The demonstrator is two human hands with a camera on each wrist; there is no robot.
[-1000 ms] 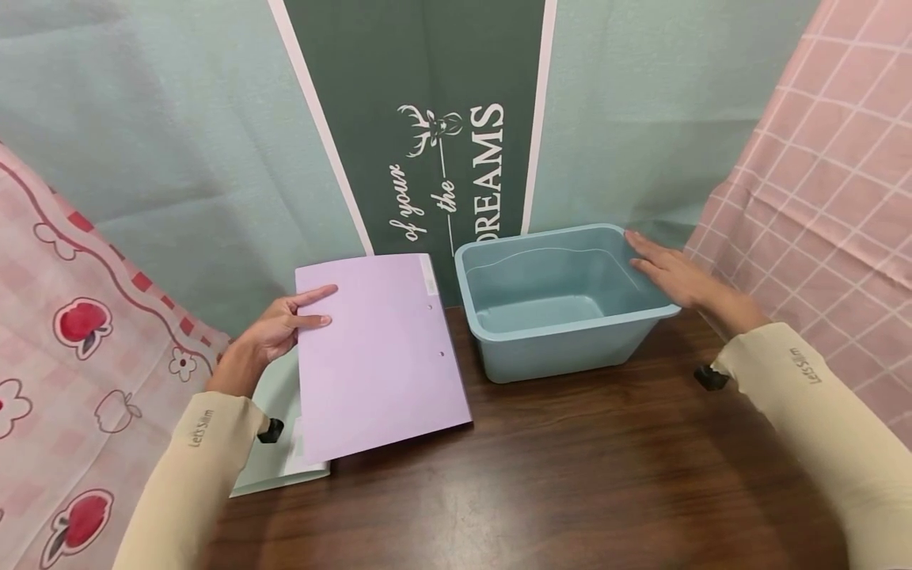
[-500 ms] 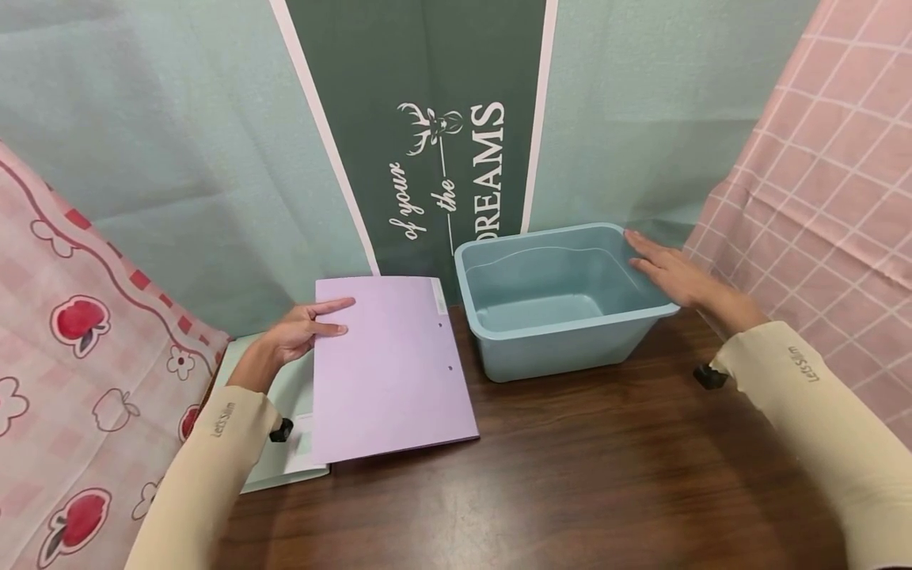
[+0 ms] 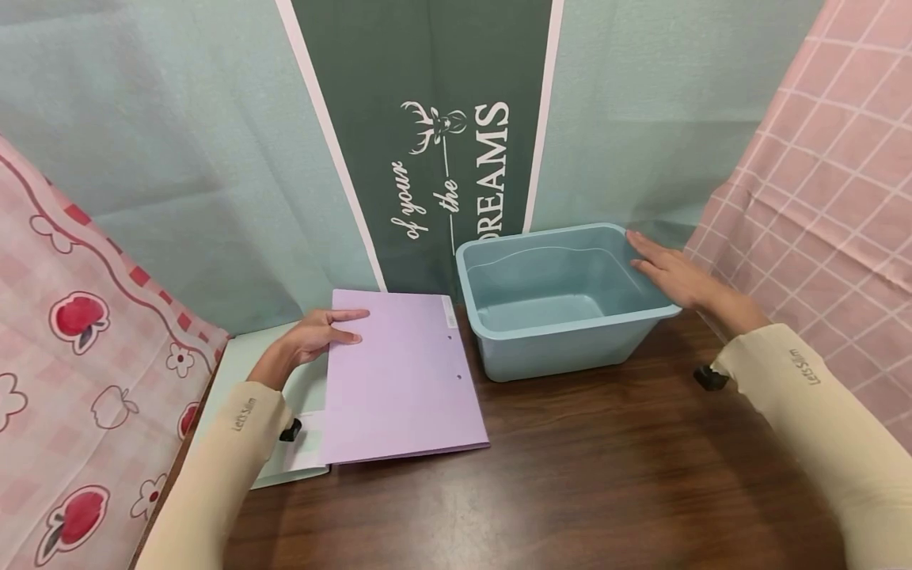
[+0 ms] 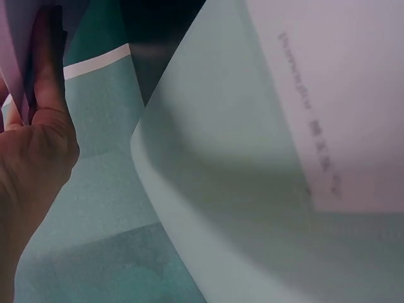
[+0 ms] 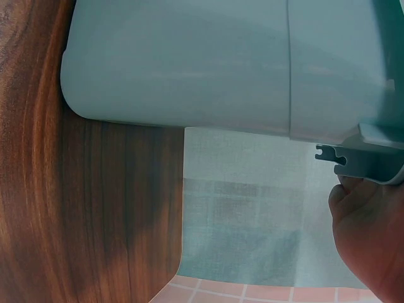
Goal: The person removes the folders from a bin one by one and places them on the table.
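My left hand [image 3: 312, 336] pinches the left edge of a purple folder [image 3: 406, 388], with thumb and index finger lying on its face. In the left wrist view, the folder's edge [image 4: 10, 57] runs between the fingers. Beneath it, a pale green folder [image 3: 249, 360] with a white label lies on the table, partly covered by the purple one. A blue-grey plastic tub [image 3: 556, 355] stands to the right, with nothing inside. On its right rim rests my right hand [image 3: 670, 273], fingers extended; in the right wrist view this hand [image 5: 372, 233] is at the rim's underside.
The dark wooden table [image 3: 570, 475] extends in front of the tub. A green printed cloth [image 3: 442, 71] hangs behind, with a pink checked cloth [image 3: 834, 182] at right and an apple-patterned cloth [image 3: 93, 372] at left.
My left hand has moved right and toward me, carrying the purple folder lower and closer to the tub's left side. More of the green folder shows. My right hand and the tub stay put.
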